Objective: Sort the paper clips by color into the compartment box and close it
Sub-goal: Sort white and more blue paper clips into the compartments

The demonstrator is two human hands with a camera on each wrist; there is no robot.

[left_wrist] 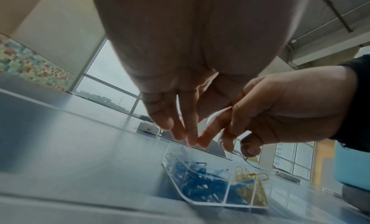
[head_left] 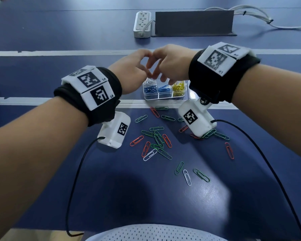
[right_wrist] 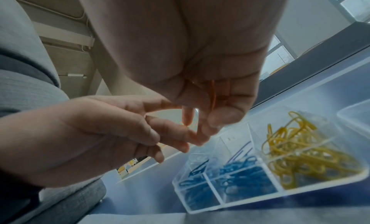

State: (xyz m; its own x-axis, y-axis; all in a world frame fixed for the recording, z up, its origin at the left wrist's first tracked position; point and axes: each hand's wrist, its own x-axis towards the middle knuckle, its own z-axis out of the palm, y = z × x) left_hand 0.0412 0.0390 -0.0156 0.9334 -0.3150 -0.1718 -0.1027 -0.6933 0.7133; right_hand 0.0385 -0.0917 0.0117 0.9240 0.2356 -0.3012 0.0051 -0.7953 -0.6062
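Both hands meet above the clear compartment box (head_left: 163, 99). My right hand (head_left: 161, 73) is curled, and the right wrist view shows red paper clips (right_wrist: 213, 94) cupped in its palm. My left hand (head_left: 147, 72) reaches across, and its fingertips (left_wrist: 189, 137) touch the right hand's fingertips (right_wrist: 202, 126). No frame shows whether the left hand pinches a clip. The box (right_wrist: 250, 200) holds blue clips (head_left: 154, 89) in two front compartments, yellow clips (head_left: 178, 87) on the right and pale clips (head_left: 149, 81) at the back left. Its lid is hidden.
Several loose red, green and white clips (head_left: 156, 141) lie scattered on the blue table between the box and my body. A white power strip (head_left: 142, 23) and a dark upright panel (head_left: 193, 22) stand at the far side. Black wrist-camera cables (head_left: 76, 164) trail over the near table.
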